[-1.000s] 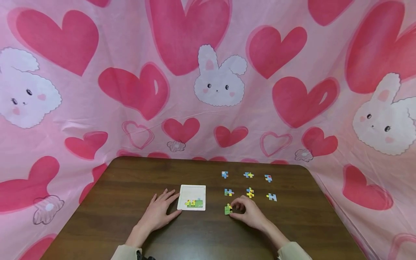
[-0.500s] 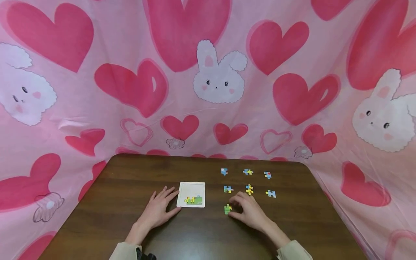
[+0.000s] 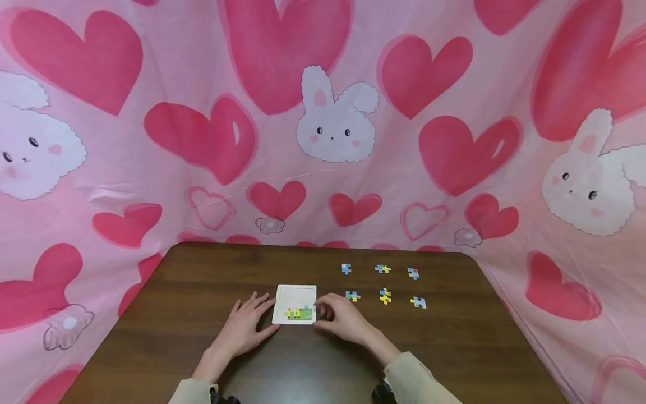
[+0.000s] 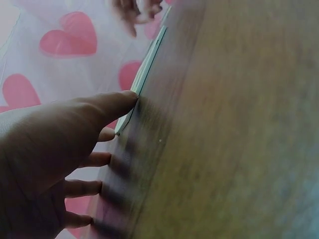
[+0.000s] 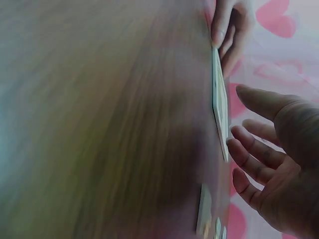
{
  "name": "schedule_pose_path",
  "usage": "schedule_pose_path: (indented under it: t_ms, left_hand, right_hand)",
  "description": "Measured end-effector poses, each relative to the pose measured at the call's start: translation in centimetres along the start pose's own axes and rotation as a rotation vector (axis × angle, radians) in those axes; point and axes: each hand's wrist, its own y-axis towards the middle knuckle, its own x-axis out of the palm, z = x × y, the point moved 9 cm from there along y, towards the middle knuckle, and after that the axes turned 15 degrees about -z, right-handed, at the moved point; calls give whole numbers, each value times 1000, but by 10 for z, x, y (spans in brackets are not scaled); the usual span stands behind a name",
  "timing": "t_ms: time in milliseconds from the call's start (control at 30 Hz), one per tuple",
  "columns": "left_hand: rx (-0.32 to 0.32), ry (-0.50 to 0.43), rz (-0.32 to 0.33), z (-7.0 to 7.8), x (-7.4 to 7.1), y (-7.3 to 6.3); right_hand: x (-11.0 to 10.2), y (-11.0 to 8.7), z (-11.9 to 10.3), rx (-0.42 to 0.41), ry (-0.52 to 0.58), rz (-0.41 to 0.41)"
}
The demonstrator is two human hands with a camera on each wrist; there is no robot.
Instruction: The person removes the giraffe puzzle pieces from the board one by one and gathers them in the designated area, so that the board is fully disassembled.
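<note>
A square white puzzle tray [image 3: 296,294] lies on the table with joined yellow-and-green puzzle pieces [image 3: 299,313] along its near side. My left hand [image 3: 245,322] rests at the tray's left edge, fingers spread, thumb [image 4: 122,102] touching its near corner. My right hand [image 3: 344,320] is at the tray's right edge, thumb and fingers apart. In the right wrist view nothing shows between those fingers [image 5: 254,149]. A puzzle piece [image 5: 204,211] lies on the table below that hand there; in the head view, the hand covers the spot where the green piece lay.
Several loose puzzle pieces lie right of the tray in two rows, among them a blue one with red [image 3: 414,273] and a yellow one [image 3: 385,296]. The brown table [image 3: 227,269] meets a pink heart-patterned cloth [image 3: 282,163] at its back and sides.
My right hand has moved left from the green puzzle piece to the tray's right edge. The left hand has stayed at the tray's left edge.
</note>
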Motion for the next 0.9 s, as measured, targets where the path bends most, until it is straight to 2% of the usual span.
schedule_pose_path:
  t_ms: [100,233,267,400,633,900]
  left_hand:
    - [2,1,4,-1,0,0]
    - [3,1,9,-3,2,0]
    - [3,1,8,-3,2,0]
    - [7,-5,14,-4,3,-1]
    - [26,8,36,-2,3,-1]
    - [29,5,45,-1,1,-2]
  right_hand:
    - [20,21,16,-39,-41,1]
    - [32,40,17,-41,-106,3]
    - [29,41,9,-47,-152,13]
    - [29,48,-2,-64,-196,40]
    - [36,53,-1,45,-133,-7]
    - [37,52,-3,70,-119,12]
